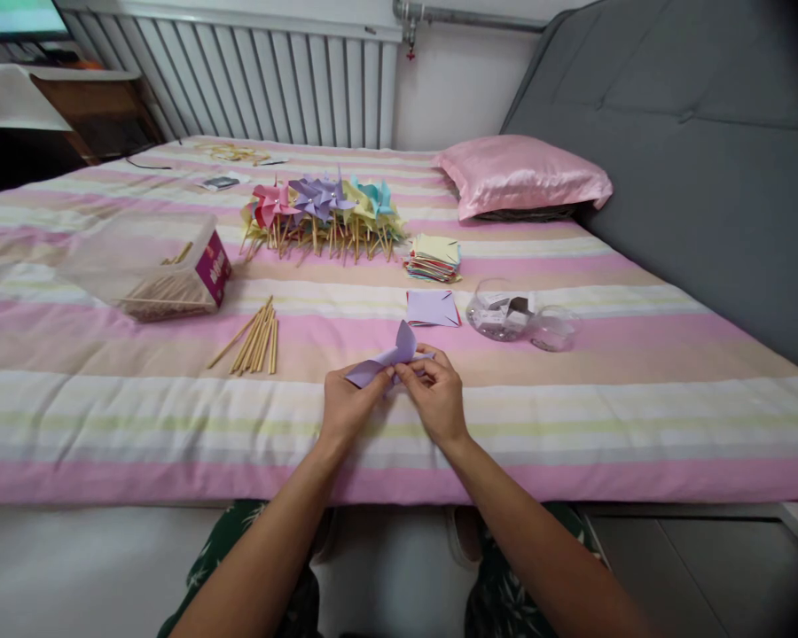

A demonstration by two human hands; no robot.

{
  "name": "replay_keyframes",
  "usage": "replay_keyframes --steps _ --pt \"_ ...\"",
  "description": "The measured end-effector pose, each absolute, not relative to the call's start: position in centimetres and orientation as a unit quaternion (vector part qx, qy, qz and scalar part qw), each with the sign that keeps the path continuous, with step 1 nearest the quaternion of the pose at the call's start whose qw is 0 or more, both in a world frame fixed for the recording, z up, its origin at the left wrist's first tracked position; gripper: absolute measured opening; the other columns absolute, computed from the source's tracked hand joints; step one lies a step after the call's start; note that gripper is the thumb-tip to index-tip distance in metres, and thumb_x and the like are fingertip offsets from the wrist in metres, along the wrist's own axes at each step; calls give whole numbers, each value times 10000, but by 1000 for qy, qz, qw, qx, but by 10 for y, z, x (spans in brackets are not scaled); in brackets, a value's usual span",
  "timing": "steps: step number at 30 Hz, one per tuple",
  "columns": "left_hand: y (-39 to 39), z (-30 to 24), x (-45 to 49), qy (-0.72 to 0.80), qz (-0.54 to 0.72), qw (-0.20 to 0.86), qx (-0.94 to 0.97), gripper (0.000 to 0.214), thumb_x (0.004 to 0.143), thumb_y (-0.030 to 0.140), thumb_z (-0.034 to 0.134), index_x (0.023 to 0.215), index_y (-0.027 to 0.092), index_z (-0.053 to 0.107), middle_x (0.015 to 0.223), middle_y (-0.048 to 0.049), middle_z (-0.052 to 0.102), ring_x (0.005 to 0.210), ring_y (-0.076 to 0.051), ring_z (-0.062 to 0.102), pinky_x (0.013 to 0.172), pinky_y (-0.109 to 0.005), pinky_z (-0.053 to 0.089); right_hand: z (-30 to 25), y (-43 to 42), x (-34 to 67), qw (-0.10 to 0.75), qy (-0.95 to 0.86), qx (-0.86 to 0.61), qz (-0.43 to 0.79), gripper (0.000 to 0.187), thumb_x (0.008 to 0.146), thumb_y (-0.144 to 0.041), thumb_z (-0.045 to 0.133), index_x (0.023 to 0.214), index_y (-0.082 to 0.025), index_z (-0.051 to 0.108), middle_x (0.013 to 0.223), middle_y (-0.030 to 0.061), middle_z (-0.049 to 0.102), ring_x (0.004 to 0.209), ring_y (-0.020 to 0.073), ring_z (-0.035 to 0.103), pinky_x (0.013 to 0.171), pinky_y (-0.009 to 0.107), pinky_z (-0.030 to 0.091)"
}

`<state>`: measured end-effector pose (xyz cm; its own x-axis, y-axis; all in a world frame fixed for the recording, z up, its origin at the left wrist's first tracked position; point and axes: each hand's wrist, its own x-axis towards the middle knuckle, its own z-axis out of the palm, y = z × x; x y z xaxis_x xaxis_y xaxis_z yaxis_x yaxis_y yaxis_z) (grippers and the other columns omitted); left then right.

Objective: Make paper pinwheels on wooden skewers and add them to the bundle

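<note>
Between my hands is a purple paper pinwheel (pixel 404 340), partly folded, its blades curling up. My left hand (pixel 349 399) grips its left side with the thumb near the middle. With thumb and fingertips, my right hand (pixel 439 394) pinches the paper close to the centre; whether a small pin is there is hidden. Just beyond lies a small stack of cut paper squares (pixel 432 307), purple on top. A taller stack of coloured paper squares (pixel 434 255) sits behind it. To the right stand a clear round container (pixel 496 312) with small packets and a smaller clear cup (pixel 554 330).
Thin wooden sticks (pixel 256 341) lie loose at the left, beside a clear plastic box (pixel 152 244) holding more sticks. Finished pinwheels (pixel 323 213) are bunched at the back. A pink pillow (pixel 525 175) rests near the grey headboard (pixel 671 133). The bed's edge (pixel 572 478) runs under my forearms.
</note>
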<state>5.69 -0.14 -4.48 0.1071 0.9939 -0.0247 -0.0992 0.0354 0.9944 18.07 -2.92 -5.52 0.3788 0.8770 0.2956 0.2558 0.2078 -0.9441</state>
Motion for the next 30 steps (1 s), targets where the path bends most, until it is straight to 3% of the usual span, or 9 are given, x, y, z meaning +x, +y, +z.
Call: replay_keyframes --steps 19,24,27,30 --pt "2 -43 53 456 480 547 514 227 620 320 758 603 115 662 526 13 564 491 -87 456 478 -205 340 -56 -27 181 600 -495 -562 281 215 774 -374 634 698 -183 696 1053 78 560 857 164 598 630 246 477" --pt "1 -40 55 467 512 575 435 207 591 281 774 646 108 674 559 5 604 501 -91 492 496 -205 385 -54 -29 178 603 -509 -539 294 203 754 -362 660 695 -172 622 1123 72 528 702 103 574 554 231 447" --pt "-1 -36 56 460 535 598 381 208 587 255 776 706 112 683 606 -2 635 541 -100 535 519 -203 413 -53 -32 175 636 -492 -507 311 264 688 -326 725 852 -201 559 1211 68 493 639 75 559 501 215 421" --pt "-2 -33 57 441 541 621 357 217 596 246 776 750 120 689 638 -2 652 564 -100 555 531 -196 423 -53 -33 171 671 -452 -474 347 572 667 -289 743 1145 -270 431 1239 71 490 687 94 599 555 225 454"
